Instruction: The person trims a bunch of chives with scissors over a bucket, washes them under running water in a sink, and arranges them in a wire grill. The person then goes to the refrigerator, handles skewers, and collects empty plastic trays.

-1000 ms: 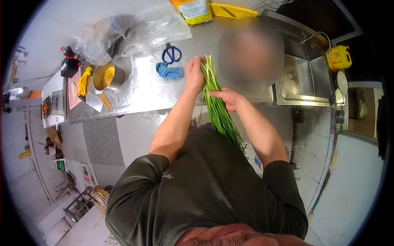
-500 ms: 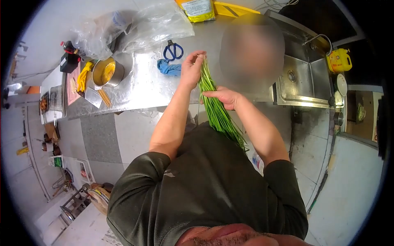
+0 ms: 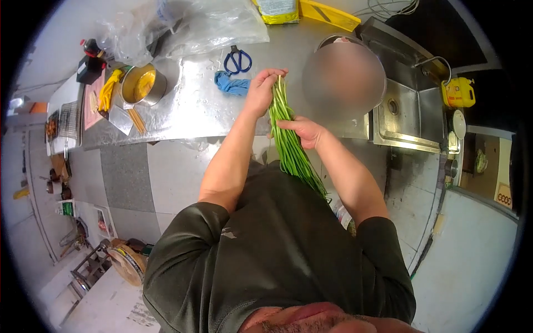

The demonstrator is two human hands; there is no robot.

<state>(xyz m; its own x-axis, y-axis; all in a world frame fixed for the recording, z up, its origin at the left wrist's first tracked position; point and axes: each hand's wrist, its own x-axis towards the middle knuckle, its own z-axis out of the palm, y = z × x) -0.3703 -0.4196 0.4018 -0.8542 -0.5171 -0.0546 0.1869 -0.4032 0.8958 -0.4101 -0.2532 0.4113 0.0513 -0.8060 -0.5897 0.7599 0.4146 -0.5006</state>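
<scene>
Long green garlic chives (image 3: 292,152) hang in a bundle between my two hands, in front of my dark shirt. My left hand (image 3: 264,91) is closed around their pale upper ends, fingers bent over the tips. Lower down, my right hand (image 3: 304,131) grips the bundle's middle, its thumb lying across the stalks; the other fingers are mostly hidden behind. The leafy ends reach down toward my right forearm. Just beyond my left hand, a blue cloth (image 3: 232,84) and blue-handled scissors (image 3: 237,60) lie on the steel counter (image 3: 189,114).
A round pan (image 3: 383,72) with blurred contents stands right of the chives, beside the sink (image 3: 401,108). At left are a metal pot (image 3: 157,89), yellow gloves (image 3: 109,91), a cleaver (image 3: 120,119) and wooden sticks (image 3: 136,121). Clear plastic bags (image 3: 216,28) lie at the back.
The view has shifted slightly, so the counter items appear moved a little. Both hands keep their hold on the chives, whose lower ends have drawn slightly inward.
</scene>
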